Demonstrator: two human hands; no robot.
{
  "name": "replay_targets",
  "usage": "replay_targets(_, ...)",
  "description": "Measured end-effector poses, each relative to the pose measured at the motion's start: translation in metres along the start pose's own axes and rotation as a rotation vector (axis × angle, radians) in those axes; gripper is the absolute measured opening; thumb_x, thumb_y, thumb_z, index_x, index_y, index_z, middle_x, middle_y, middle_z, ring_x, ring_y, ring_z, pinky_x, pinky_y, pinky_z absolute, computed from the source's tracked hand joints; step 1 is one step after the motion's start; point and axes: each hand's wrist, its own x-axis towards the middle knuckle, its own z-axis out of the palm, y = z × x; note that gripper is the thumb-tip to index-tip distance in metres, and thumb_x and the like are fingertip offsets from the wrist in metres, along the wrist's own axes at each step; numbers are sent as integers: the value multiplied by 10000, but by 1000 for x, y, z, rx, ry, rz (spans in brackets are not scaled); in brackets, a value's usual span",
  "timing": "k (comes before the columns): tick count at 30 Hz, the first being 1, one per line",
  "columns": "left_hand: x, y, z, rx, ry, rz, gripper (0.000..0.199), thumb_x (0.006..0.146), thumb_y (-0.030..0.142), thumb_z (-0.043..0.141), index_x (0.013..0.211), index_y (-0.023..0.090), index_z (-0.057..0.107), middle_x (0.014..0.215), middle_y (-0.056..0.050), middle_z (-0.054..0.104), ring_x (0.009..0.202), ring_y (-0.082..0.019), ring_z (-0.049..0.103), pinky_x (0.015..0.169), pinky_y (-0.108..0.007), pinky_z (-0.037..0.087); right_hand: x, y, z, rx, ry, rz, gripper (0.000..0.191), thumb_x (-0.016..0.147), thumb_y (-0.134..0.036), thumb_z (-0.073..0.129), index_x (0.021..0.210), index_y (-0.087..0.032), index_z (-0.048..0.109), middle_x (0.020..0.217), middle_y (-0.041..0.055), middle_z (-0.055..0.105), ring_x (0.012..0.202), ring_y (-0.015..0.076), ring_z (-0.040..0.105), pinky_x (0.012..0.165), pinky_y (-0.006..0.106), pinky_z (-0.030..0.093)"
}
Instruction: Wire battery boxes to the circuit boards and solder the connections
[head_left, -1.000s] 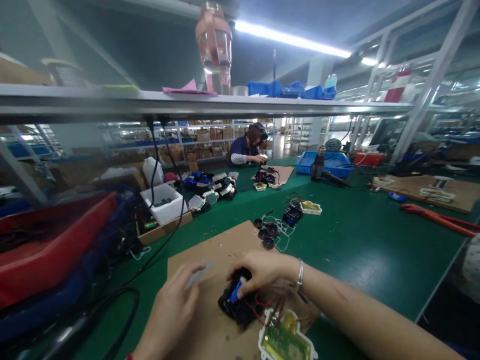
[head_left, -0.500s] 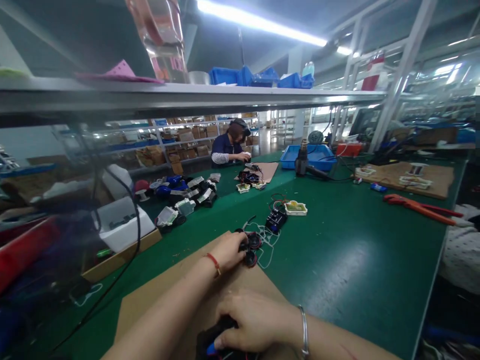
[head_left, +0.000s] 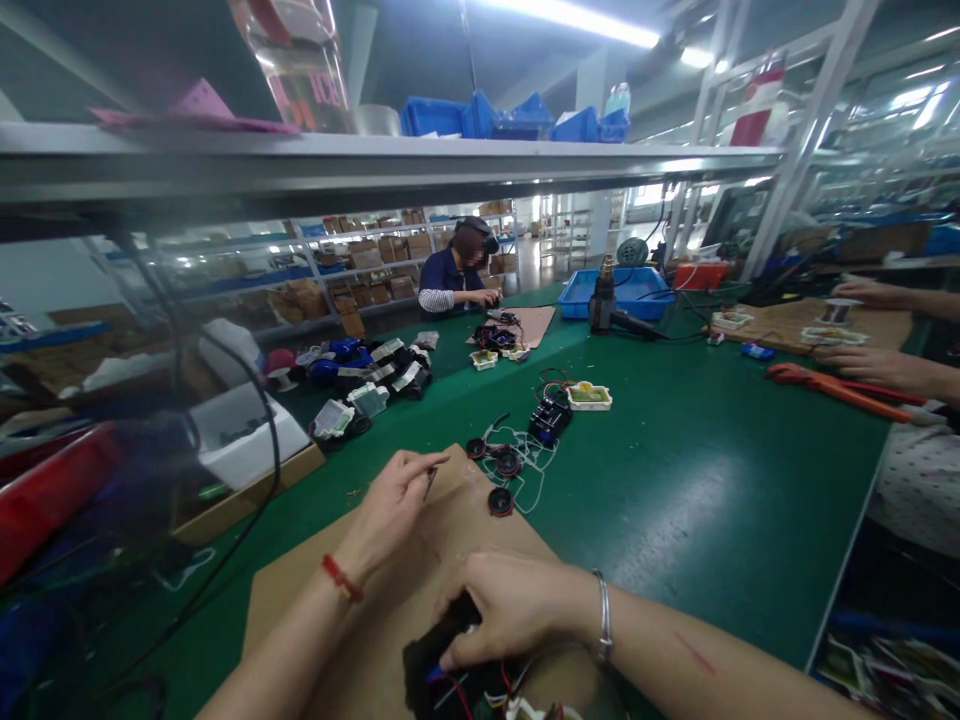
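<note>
My left hand hovers over a brown cardboard sheet, its thumb and forefinger pinching a small dark sliver. My right hand grips a black device with a blue part, low in the view, with thin red wires trailing from it. The hand covers most of the device. Beyond the sheet, several round black discs lie among loops of white wire. Close by sit a black module and a yellow-green board in a white frame.
Across the green bench, a co-worker handles parts on another cardboard sheet. A second person's hands rest at the right, near an orange wrench. A hot-air gun stands by a blue tray. A metal shelf runs overhead.
My left hand has moved back from the round discs, up and left, over the cardboard. The view has swung, bringing a second person's hands in at the right. My right hand stays on the device.
</note>
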Motion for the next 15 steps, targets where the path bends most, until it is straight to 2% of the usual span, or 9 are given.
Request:
replay_targets(2,-33,-6,-8,-96,52,-59,443,912,366,240,1083,202,614,1018,-77,561,966,-205,549,844,-333,433,0,0,0,-41,22,9,258,724,-377,694,883,-177,727,656,-20,612,542,92,474,471,198,302)
replay_targets(4,-67,-9,-12,-257,103,-171,407,902,437,295,1036,195,594,1007,-77,574,963,-217,551,836,-339,437,1,2,1,-41,27,16,277,720,-365,698,922,-177,724,715,-6,646,594,110,516,506,202,338)
replay_targets(6,-98,-10,-12,-443,149,-307,368,875,495,385,1020,199,549,953,-62,582,918,-216,567,812,-334,447,3,5,0,26,14,9,288,723,-328,699,964,-172,713,805,15,677,679,133,567,585,212,394)
replay_targets(8,-122,-9,-8,-593,181,-406,337,831,508,490,972,202,511,1004,-63,580,973,-219,571,852,-332,449,5,8,-1,150,3,1,298,734,-265,680,1013,-162,693,913,41,688,783,156,598,689,235,439)
replay_targets(11,-142,-3,-1,-754,209,-419,300,771,459,599,791,196,456,1134,-82,550,1157,-245,501,952,-331,419,8,9,-4,316,31,-22,322,740,-198,637,1056,-142,658,1012,70,673,899,175,598,826,292,452)
replay_targets(13,-147,3,4,-805,209,-372,288,780,420,601,740,199,421,1127,-73,542,1166,-235,488,946,-318,427,10,7,-4,383,68,-46,342,737,-213,630,1071,-138,639,1037,81,663,942,190,589,877,335,441)
replay_targets(15,-147,9,8,-809,223,-299,225,806,371,583,778,207,432,1123,-55,532,1144,-211,490,937,-308,430,10,6,-1,435,86,-62,353,738,-236,623,1078,-141,628,1047,83,657,963,205,584,894,365,435)
